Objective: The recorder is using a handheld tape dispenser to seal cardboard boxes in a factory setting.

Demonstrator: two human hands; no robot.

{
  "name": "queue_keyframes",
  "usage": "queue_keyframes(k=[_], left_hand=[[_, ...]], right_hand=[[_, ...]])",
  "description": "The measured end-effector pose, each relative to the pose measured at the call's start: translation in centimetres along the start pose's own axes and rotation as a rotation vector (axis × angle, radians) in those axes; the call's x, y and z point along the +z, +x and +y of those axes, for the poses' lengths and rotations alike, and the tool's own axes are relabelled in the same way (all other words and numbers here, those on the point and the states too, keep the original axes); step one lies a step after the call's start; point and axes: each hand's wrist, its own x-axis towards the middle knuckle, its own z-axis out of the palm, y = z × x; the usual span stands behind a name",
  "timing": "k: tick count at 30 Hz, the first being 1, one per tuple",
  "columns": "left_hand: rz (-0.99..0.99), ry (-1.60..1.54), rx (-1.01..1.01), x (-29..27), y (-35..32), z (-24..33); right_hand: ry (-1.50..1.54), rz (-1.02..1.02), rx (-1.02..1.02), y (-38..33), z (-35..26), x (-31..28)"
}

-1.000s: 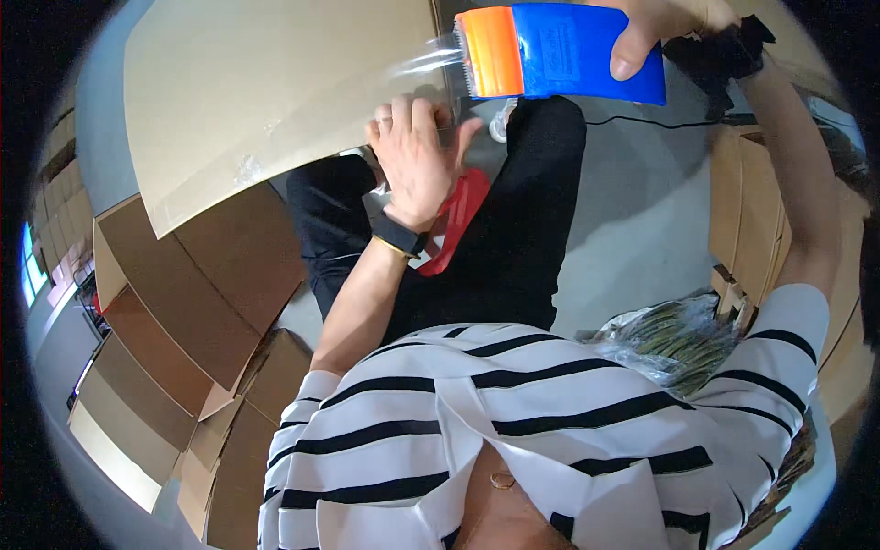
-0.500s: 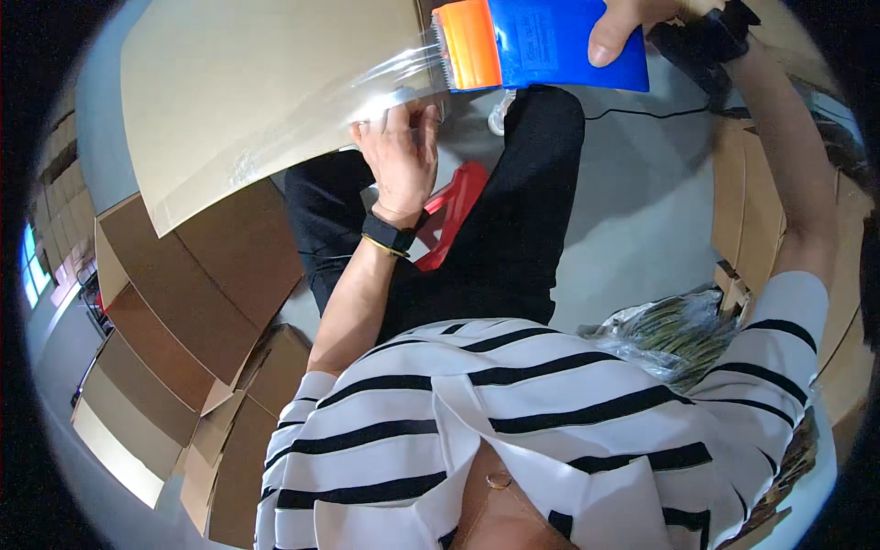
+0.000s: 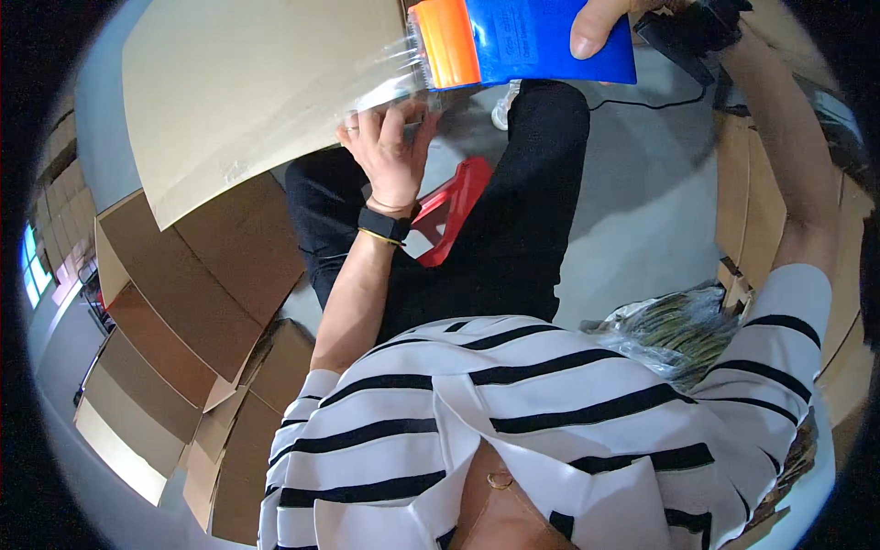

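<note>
A large tan cardboard box lies in front of me at the upper left, its near edge over my left thigh. A strip of clear tape runs along it and up to the toothed edge of a blue and orange tape dispenser. My right hand is closed on the dispenser's right end, thumb on its face; the other fingers are mostly hidden. At the box's right-hand near corner, my left hand rests with its fingers apart and slightly bent, the fingertips partly behind the tape.
Folded cardboard stands at the left, and more cardboard at the right. Between my legs is a red plastic object. A clear bag with green stems lies by my right side. A black cable crosses the grey floor.
The tape dispenser and my right hand have moved a little left and up, closer to the box. My left hand has shifted slightly left, still by the box edge.
</note>
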Motion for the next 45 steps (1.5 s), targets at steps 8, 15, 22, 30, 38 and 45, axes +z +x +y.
queue_keyframes(k=[8,15,22,30,38,45], left_hand=[[-0.199,0.05,0.162,-2.9,0.6,-1.8],[-0.411,0.157,0.218,-5.0,1.3,-1.2],[-0.306,0.04,0.237,-4.3,1.0,-1.1],[-0.314,-0.049,0.207,-4.3,0.1,-1.7],[0.039,0.038,0.066,-8.5,-1.3,-8.2],[-0.259,0.046,-0.175,-14.4,0.1,-21.3]], right_hand=[[-0.045,0.006,0.003,0.9,-0.5,0.3],[0.044,-0.057,-0.075,2.3,0.6,0.9],[0.075,-0.041,-0.065,3.3,2.7,0.6],[0.138,-0.072,-0.086,4.4,4.3,0.5],[0.132,-0.089,-0.048,2.4,1.9,1.0],[0.067,0.2,-0.025,0.7,-1.6,3.8]])
